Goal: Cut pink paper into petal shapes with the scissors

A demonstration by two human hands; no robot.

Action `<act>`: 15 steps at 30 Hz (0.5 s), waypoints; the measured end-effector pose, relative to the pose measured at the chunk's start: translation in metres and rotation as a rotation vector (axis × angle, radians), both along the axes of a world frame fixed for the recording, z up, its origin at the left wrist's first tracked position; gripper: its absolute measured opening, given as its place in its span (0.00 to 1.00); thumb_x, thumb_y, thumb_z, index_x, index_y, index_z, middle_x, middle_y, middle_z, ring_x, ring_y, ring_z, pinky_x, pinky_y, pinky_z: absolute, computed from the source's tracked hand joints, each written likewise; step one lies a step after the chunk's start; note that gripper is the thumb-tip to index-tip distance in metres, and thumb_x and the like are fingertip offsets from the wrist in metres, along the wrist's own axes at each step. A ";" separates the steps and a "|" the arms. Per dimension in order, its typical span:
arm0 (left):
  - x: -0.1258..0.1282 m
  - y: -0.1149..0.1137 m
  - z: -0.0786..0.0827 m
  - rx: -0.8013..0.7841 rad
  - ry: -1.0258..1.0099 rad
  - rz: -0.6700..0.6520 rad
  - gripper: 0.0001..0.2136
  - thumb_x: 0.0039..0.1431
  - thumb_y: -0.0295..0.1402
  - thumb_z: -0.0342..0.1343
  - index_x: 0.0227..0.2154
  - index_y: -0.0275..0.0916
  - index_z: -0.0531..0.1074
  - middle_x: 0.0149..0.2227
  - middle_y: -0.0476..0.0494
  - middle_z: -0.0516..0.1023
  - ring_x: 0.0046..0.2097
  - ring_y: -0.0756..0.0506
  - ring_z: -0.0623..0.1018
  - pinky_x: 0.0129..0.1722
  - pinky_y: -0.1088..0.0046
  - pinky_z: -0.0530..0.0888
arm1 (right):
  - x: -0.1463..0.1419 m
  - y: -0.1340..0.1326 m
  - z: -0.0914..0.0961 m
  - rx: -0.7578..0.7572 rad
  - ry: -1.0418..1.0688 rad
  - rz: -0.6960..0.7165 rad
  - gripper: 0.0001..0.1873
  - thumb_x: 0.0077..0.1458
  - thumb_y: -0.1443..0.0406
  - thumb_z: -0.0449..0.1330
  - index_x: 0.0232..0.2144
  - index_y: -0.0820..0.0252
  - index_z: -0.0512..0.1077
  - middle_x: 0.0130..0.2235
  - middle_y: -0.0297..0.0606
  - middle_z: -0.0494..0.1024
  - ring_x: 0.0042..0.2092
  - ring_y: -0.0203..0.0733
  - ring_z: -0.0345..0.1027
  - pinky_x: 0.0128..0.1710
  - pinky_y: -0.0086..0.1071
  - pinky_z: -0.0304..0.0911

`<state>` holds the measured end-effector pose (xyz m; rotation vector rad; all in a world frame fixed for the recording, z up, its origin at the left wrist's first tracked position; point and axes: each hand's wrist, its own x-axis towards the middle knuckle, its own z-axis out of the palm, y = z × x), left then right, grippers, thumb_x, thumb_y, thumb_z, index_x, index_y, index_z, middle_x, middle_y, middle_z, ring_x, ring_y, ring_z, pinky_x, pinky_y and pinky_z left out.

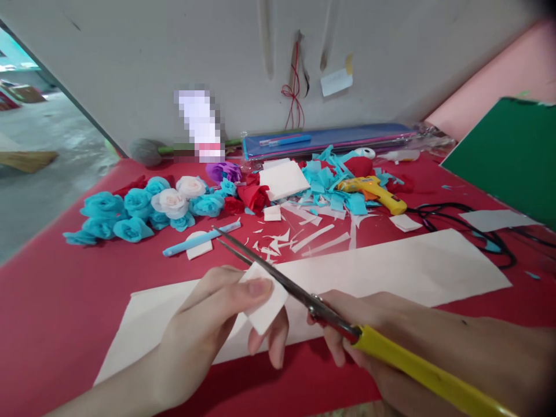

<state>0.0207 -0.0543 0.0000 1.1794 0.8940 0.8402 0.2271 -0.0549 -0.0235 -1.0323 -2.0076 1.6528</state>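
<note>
My left hand (208,318) has its thumb near the scissors (341,325), so I think I could nip it, or cut crooked, if the small white paper (264,315) slips as the blades close. That hand pinches the paper with thumb on top, and my right hand (377,324) holds the scissors, their blades a little open with the paper's edge between them. Under my hands is a long white sheet (382,272), and past them blue flowers (132,230) lie on the red table (65,307).

Scissors' yellow handle (417,369) cut off at btm edge, green board (504,156) at R edge; pixelated item (200,119) illegible.
</note>
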 end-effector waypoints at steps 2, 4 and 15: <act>0.001 0.000 0.000 -0.014 0.004 -0.005 0.20 0.58 0.34 0.44 0.12 0.38 0.68 0.15 0.47 0.75 0.23 0.46 0.74 0.36 0.69 0.69 | 0.006 -0.001 0.008 0.057 -0.032 -0.006 0.15 0.58 0.59 0.44 0.33 0.57 0.68 0.30 0.37 0.71 0.30 0.35 0.66 0.32 0.28 0.63; 0.001 0.000 0.000 -0.020 0.001 -0.003 0.20 0.58 0.33 0.44 0.12 0.38 0.68 0.15 0.47 0.75 0.22 0.46 0.73 0.34 0.69 0.69 | 0.011 -0.001 0.016 0.118 -0.067 -0.013 0.13 0.57 0.59 0.47 0.33 0.56 0.70 0.30 0.37 0.71 0.30 0.36 0.66 0.31 0.29 0.63; 0.004 0.004 -0.002 -0.032 0.063 -0.065 0.21 0.58 0.32 0.42 0.14 0.34 0.72 0.16 0.45 0.73 0.24 0.48 0.72 0.32 0.72 0.68 | 0.005 0.017 0.018 0.091 -0.049 -0.034 0.09 0.57 0.61 0.51 0.37 0.57 0.68 0.27 0.33 0.69 0.25 0.32 0.60 0.25 0.24 0.58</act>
